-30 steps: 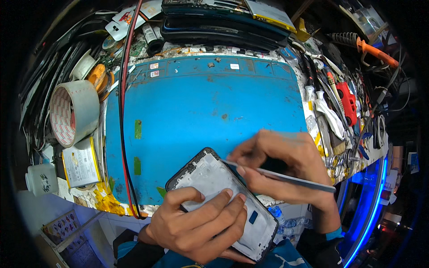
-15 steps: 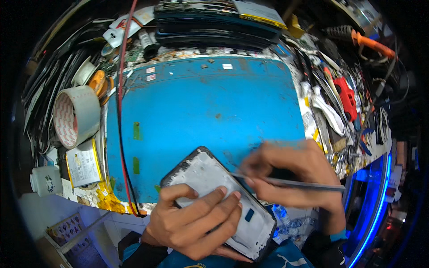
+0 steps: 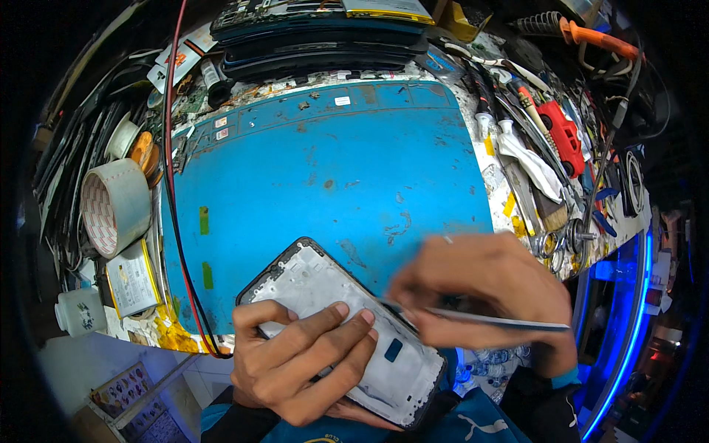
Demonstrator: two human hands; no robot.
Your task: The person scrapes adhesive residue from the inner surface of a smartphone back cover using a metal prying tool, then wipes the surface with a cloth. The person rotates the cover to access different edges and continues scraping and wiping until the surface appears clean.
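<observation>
My left hand (image 3: 303, 365) grips a phone frame (image 3: 310, 277), its fingers lying across the grey metal face and the rest wrapped under the near side. The frame has a black rim and a small dark slot, and it is tilted over the front edge of the bench. In my right hand (image 3: 491, 288), fingers pinched, is a slim, long grey metal tool (image 3: 517, 321). Its tip end is at the frame's right long edge; motion blur and the fingers hide its exact kind and contact.
Under the work lies a blue mat (image 3: 295, 170). A red-and-black cable (image 3: 171, 170) crosses its left side. A tape roll (image 3: 114, 207) and a battery (image 3: 133, 278) stand left. Stacked dark panels (image 3: 317, 55) lie behind; hand tools and a red toy car (image 3: 561, 140) crowd the right.
The view has shifted, so the bench sits further left. My right hand with the tool has moved along the frame's edge toward its near end. My left hand keeps its hold.
</observation>
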